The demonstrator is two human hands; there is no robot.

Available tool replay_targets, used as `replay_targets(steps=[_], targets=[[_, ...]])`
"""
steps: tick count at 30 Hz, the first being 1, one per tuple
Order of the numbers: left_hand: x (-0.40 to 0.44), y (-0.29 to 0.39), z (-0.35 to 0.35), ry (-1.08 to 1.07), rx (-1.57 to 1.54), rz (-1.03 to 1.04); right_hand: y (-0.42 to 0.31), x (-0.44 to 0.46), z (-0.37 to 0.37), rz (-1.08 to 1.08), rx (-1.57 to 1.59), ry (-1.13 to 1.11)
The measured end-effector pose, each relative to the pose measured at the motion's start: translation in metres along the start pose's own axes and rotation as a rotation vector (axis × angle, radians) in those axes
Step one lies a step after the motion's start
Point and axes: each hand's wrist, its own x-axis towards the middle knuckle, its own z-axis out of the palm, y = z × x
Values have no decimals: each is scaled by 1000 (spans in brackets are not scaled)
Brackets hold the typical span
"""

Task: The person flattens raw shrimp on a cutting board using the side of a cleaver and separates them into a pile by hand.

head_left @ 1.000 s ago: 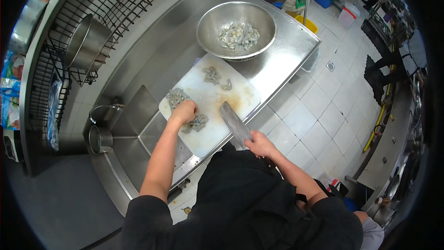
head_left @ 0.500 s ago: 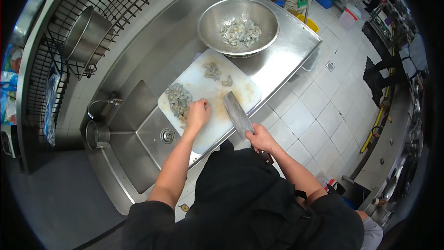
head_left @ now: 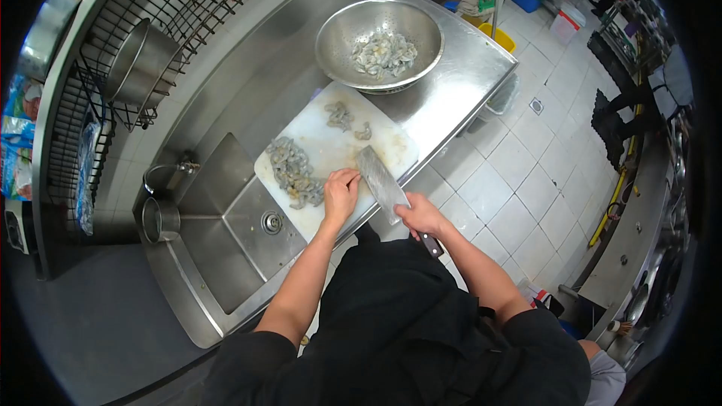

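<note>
My right hand (head_left: pixel 421 216) grips a cleaver (head_left: pixel 382 186) near where the blade meets the dark handle. The broad blade points away from me over the near right edge of the white cutting board (head_left: pixel 320 124). Close to the left of the blade is my left hand (head_left: pixel 342 194), its fingers curled together low over the board; what they hold, if anything, is hidden. Beside that hand lies a heap of grey peeled shrimp (head_left: pixel 287 168). A smaller group of shrimp (head_left: pixel 339 116) and a single shrimp (head_left: pixel 363 131) rest farther up the board.
Behind the board stands a metal colander (head_left: pixel 329 53) with more shrimp (head_left: pixel 385 54) inside. At left are a steel sink (head_left: pixel 226 233), a faucet (head_left: pixel 169 169) and a wire rack (head_left: pixel 68 150) holding a pot (head_left: pixel 143 64). Another person (head_left: pixel 639 109) stands at far right on the tiled floor.
My left hand has moved right, from the shrimp heap to near the cleaver blade. Several shrimp at the heap's near end now spread farther right. The cleaver stays in my right hand.
</note>
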Motion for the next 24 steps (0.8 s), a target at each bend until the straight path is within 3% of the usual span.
replay_targets(steps=[6,8,11,17,24], targets=[[-2,-1,3,14,-28,-85,10,-11,-2,-42,-116,-32],[-2,-1,7,7,-126,-288,12,-5,7,-34,-124,8],[-3,6,6,-4,-101,-366,22,8,16,-112,-115,55],[-12,6,19,148,-145,-471,28,-30,9,-66,-206,-7],[3,20,11,51,9,-495,36,-57,-10,-1,-205,-132]])
